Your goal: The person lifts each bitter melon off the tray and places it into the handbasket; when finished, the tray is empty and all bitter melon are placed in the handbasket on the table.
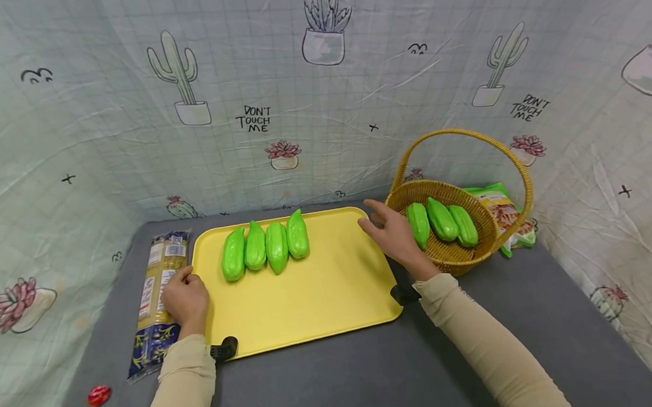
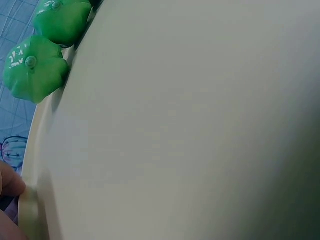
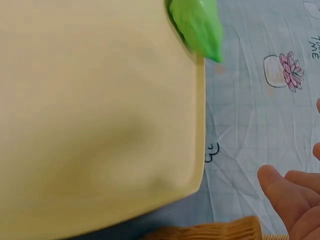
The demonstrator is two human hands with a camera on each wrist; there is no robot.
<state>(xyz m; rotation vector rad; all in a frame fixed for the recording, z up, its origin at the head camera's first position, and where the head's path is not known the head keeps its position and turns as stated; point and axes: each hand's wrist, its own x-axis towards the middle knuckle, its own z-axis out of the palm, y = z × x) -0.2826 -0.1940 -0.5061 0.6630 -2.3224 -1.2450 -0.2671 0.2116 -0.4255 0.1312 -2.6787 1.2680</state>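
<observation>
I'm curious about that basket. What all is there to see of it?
The basket is golden brown and woven, like wicker, with a rounded bowl and a tall arched handle. It stands on the grey table, right of the yellow tray, its opening visible from above. Three glossy green fruits lie inside. A packet lies behind its right side. The right hand and wrist partly hide its left edge; whether they touch it, I can't tell.
</observation>
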